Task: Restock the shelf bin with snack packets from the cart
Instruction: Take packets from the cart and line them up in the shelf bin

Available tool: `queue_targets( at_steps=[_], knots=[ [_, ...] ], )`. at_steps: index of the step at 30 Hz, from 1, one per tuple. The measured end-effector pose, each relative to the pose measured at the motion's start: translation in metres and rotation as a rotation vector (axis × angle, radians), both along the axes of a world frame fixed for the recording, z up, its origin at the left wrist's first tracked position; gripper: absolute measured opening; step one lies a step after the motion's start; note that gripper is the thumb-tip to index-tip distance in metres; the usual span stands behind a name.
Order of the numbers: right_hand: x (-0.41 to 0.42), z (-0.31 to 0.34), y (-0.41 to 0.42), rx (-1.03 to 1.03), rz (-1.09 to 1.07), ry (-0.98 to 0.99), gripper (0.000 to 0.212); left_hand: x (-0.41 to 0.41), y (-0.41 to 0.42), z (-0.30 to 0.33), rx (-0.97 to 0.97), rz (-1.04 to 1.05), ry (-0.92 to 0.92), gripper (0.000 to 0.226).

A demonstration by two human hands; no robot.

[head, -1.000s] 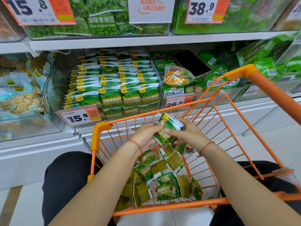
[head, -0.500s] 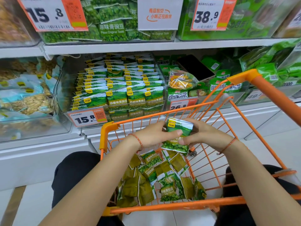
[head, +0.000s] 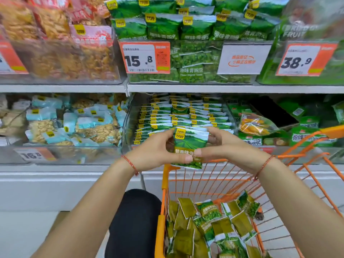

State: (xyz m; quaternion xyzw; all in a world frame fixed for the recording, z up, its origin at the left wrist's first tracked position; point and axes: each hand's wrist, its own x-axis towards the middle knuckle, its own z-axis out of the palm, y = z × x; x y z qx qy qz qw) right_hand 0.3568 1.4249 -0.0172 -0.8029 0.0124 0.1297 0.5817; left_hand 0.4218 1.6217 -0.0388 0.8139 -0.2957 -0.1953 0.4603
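Both hands were seen clamped on one small stack of green foil snack packets [head: 189, 146], held upright between them. Left hand [head: 158, 151]: thumb across the lower front, fingers curled behind the left edge. Right hand [head: 225, 148]: thumb on the lower front, fingers wrapped over the right edge. The two-sided grip was judged to serve for squaring the packets into a flush bundle, so that they could be slotted in as a row rather than one at a time.

The stack was held raised above the front rim of the orange wire cart [head: 163, 183] and just in front of the clear plastic shelf bin [head: 128, 116] on the lower shelf. Matching green packets [head: 167, 116] were noted standing in neat files in that bin, faces forward; the held bundle was oriented the same way, presumably to match. No contact between bundle and bin could be confirmed.

More loose green packets [head: 208, 226] were observed lying jumbled in the cart bottom, so the task was judged only partly done.

A white and orange price tag reading 15.8 [head: 145, 57] was recorded on the upper shelf bin. Edges of the frame were blurred.
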Motion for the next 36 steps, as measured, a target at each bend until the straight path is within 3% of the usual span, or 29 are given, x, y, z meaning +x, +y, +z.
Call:
queue_targets(
  at_steps=[5,9,13,18,20,23,27,30,31,36],
  knots=[
    [0.035,0.012,0.032,-0.517,0.208,-0.129,0.103,0.011,0.029,0.003,0.099,0.033,-0.205,0.050],
    [0.067,0.010,0.051,-0.672,0.265,-0.248,0.101,0.032,0.045,-0.001,0.060,0.109,-0.333,0.037],
    [0.104,0.003,0.061,-0.678,0.305,-0.318,0.080,0.058,0.057,-0.015,-0.065,0.159,-0.327,0.049],
    [0.139,-0.008,0.072,-0.443,0.243,-0.328,0.057,0.091,0.068,-0.029,-0.190,0.240,-0.325,0.076],
    [0.156,-0.017,0.068,-0.370,0.197,-0.306,0.055,0.099,0.073,-0.031,-0.143,0.262,-0.372,0.081],
    [0.177,-0.031,0.061,-0.281,0.081,-0.241,0.071,0.110,0.081,-0.037,0.014,0.305,-0.460,0.076],
    [0.207,-0.043,0.059,-0.132,-0.156,-0.122,0.055,0.124,0.085,-0.052,0.116,0.395,-0.539,0.063],
    [0.235,-0.043,0.067,-0.275,-0.270,-0.108,0.104,0.132,0.082,-0.060,0.131,0.445,-0.544,0.059],
    [0.244,-0.045,0.068,-0.296,-0.259,-0.111,0.111,0.134,0.080,-0.061,0.134,0.456,-0.551,0.058],
    [0.275,-0.048,0.088,-0.366,-0.132,-0.282,0.084,0.142,0.077,-0.065,0.129,0.481,-0.564,0.053]
  ],
)
